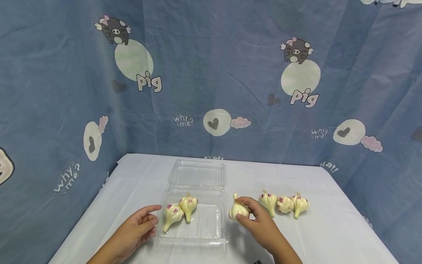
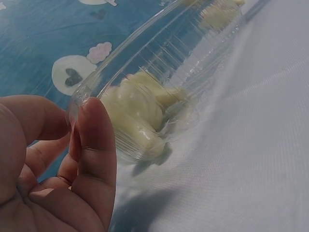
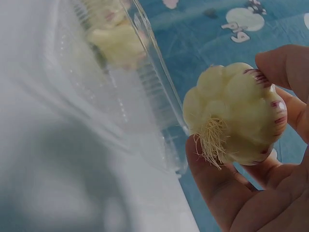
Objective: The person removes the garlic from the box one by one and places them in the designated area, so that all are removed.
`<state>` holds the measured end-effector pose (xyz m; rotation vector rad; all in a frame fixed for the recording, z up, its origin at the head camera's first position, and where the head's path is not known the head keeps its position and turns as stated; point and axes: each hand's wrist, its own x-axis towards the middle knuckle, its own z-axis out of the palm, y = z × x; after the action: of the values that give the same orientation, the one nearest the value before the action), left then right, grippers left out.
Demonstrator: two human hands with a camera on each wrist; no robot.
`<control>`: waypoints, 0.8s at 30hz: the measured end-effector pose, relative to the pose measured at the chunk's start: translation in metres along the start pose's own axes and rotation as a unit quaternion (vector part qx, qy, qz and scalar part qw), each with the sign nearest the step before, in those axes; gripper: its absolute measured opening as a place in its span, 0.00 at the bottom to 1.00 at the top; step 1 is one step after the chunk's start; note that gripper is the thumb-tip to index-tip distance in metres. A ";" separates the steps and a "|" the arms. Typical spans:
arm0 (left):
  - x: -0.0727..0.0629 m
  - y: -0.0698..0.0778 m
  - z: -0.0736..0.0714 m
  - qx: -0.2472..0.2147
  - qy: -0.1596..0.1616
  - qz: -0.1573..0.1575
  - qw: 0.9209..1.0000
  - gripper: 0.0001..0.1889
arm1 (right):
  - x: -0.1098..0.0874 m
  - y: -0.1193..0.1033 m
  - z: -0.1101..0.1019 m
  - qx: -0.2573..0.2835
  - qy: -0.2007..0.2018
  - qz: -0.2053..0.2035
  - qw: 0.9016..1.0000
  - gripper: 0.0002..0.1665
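My right hand (image 1: 262, 223) holds a garlic bulb (image 1: 238, 209) between thumb and fingers, beside the right wall of a clear plastic clamshell box (image 1: 211, 222). In the right wrist view the bulb's stringy roots (image 3: 212, 137) face the camera, and purple streaks mark its side. Two more garlic bulbs, one at the front (image 1: 173, 212) and one just behind it (image 1: 188, 202), lie in the left part of the box. At the box's left edge is my left hand (image 1: 135, 227). Its thumb and forefinger pinch the clear rim (image 2: 83, 91) in the left wrist view.
The box's lid (image 1: 197, 174) lies folded back behind its base. On the white tabletop (image 1: 336, 227) to the right sit three garlic bulbs in a row: a left one (image 1: 267, 200), a middle one (image 1: 285, 204) and a right one (image 1: 300, 203). A blue printed curtain (image 1: 214, 84) encloses the table's back and sides.
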<state>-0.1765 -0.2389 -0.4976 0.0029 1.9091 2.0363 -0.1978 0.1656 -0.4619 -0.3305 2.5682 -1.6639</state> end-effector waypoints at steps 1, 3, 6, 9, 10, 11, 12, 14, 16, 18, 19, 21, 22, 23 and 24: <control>0.000 0.000 0.000 0.000 0.001 -0.002 1.000 0.34 | -0.001 0.000 -0.001 -0.001 0.001 0.002 1.000 0.24; 0.000 0.000 0.000 0.000 0.003 -0.002 1.000 0.34 | -0.002 0.001 -0.003 -0.001 0.005 0.005 1.000 0.25; 0.000 0.000 0.000 -0.001 0.005 -0.004 1.000 0.34 | -0.003 0.002 -0.005 -0.002 0.012 0.009 1.000 0.24; 0.000 -0.001 0.000 0.000 0.002 -0.001 1.000 0.34 | -0.005 0.004 -0.007 -0.001 0.011 0.013 1.000 0.24; 0.000 -0.001 0.000 0.000 0.003 -0.001 1.000 0.34 | -0.006 0.005 -0.007 -0.001 0.010 0.014 1.000 0.24; 0.000 -0.001 0.000 0.000 0.003 0.000 1.000 0.34 | -0.007 0.006 -0.008 -0.002 0.008 0.016 1.000 0.24; 0.000 -0.001 0.000 -0.001 0.005 -0.002 1.000 0.34 | -0.007 0.006 -0.008 -0.001 0.007 0.018 1.000 0.24; 0.001 -0.001 -0.001 -0.001 0.004 -0.002 1.000 0.34 | -0.009 0.008 -0.009 -0.001 0.006 0.022 1.000 0.24; 0.001 -0.001 -0.001 -0.002 0.004 -0.003 1.000 0.34 | -0.010 0.010 -0.010 0.001 0.007 0.025 1.000 0.25; 0.001 -0.001 -0.001 -0.002 0.002 -0.002 1.000 0.35 | -0.011 0.013 -0.011 0.002 0.005 0.027 1.000 0.25; 0.002 0.000 -0.001 -0.002 0.001 -0.002 1.000 0.35 | -0.011 0.014 -0.011 0.003 0.005 0.028 1.000 0.25; 0.002 0.000 -0.001 -0.002 0.001 -0.003 1.000 0.35 | -0.013 0.017 -0.011 0.003 0.005 0.032 0.999 0.25; 0.002 0.000 -0.001 -0.002 0.002 -0.004 1.000 0.35 | -0.014 0.018 -0.011 0.004 0.004 0.033 0.999 0.25; 0.002 0.000 -0.002 -0.002 0.002 -0.004 1.000 0.35 | -0.014 0.020 -0.011 0.004 0.004 0.034 0.999 0.25; 0.002 0.000 -0.002 -0.002 0.003 -0.005 1.000 0.35 | -0.015 0.021 -0.011 0.005 0.003 0.036 0.999 0.25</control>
<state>-0.1787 -0.2399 -0.4986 -0.0142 1.9052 2.0363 -0.1882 0.1865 -0.4777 -0.2316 2.5433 -1.6542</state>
